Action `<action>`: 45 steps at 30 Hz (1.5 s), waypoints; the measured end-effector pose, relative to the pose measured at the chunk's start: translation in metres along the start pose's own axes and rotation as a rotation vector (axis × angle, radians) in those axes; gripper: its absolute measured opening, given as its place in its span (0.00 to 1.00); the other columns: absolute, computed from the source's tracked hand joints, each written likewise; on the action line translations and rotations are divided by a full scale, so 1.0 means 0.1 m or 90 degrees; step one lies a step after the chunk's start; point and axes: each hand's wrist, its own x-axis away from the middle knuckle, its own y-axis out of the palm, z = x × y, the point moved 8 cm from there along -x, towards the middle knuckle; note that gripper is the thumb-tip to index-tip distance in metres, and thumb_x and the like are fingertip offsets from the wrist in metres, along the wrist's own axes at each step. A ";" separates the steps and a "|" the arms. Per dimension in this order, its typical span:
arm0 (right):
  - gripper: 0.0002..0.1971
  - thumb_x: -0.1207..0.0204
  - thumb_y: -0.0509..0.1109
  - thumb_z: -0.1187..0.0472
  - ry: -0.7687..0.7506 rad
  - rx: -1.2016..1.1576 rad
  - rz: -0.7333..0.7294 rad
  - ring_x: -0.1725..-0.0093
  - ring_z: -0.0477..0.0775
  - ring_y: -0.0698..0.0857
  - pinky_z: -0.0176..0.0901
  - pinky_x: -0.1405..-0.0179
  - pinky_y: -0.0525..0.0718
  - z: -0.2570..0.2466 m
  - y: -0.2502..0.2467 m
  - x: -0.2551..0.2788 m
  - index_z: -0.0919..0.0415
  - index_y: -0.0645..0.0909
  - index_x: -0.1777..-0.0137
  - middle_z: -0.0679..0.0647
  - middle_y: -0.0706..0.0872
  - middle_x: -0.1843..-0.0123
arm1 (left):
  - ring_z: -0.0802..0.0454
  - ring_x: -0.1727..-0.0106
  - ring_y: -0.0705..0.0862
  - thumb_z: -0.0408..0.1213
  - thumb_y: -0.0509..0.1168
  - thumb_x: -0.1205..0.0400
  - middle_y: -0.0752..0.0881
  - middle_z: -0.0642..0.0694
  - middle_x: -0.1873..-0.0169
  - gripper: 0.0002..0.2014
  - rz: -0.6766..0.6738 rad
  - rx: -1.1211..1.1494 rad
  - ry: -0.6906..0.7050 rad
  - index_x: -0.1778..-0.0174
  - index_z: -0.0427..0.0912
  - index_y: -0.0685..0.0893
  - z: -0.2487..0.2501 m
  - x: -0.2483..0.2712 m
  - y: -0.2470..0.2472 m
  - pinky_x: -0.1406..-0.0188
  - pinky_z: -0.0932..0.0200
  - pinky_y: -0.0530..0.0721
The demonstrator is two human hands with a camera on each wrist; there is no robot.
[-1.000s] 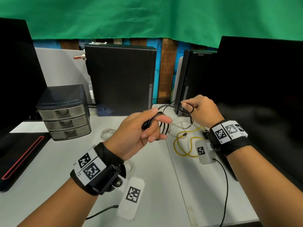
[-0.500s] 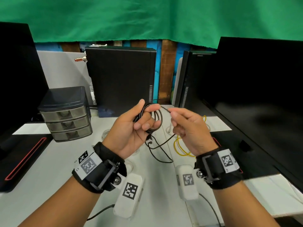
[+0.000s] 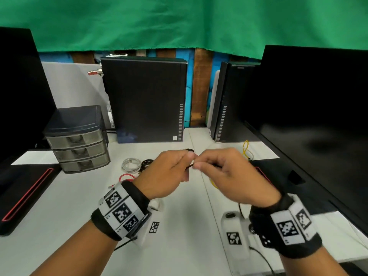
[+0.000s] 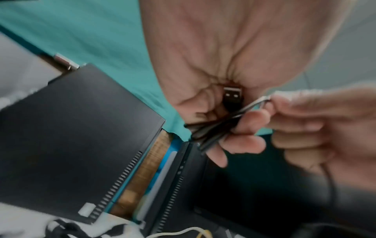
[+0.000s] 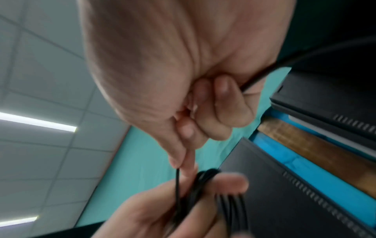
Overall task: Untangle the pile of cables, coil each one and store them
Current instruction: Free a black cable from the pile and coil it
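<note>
White desk (image 3: 59, 206), green backdrop: left hand (image 3: 165, 174) grips coiled black cable (image 4: 211, 130) above it, right hand (image 3: 225, 172) pinches its free end; best wrap that tail snugly round the loops, left grip firm, before storing.

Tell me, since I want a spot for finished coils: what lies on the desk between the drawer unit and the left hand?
In the head view, a coiled white cable and a dark cable bundle lie between the drawer unit and the left hand.
</note>
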 end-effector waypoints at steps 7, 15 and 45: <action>0.05 0.23 0.74 0.60 -0.047 -0.127 0.165 0.64 0.38 0.86 0.27 0.61 0.80 0.16 -0.44 -0.15 0.56 0.92 0.52 0.42 0.92 0.63 | 0.53 0.77 0.73 0.49 0.56 0.13 0.66 0.49 0.82 0.25 -0.195 0.550 -0.048 0.47 0.31 0.90 0.33 0.11 0.03 0.55 0.54 0.87; 0.13 0.13 0.64 0.65 0.015 -0.082 -0.026 0.71 0.29 0.79 0.19 0.63 0.71 0.28 0.65 0.06 0.65 0.87 0.34 0.23 0.78 0.76 | 0.55 0.70 0.75 0.45 0.50 0.09 0.68 0.51 0.78 0.23 0.151 0.760 -0.075 0.35 0.31 0.82 0.05 -0.02 -0.37 0.41 0.54 0.86; 0.11 0.14 0.66 0.55 -0.067 -0.015 0.016 0.68 0.45 0.78 0.42 0.64 0.78 -0.05 0.36 0.34 0.58 0.86 0.52 0.50 0.84 0.67 | 0.51 0.68 0.82 0.59 0.52 0.14 0.77 0.51 0.79 0.25 0.101 0.135 -0.076 0.47 0.47 0.89 -0.25 0.01 -0.24 0.41 0.33 0.85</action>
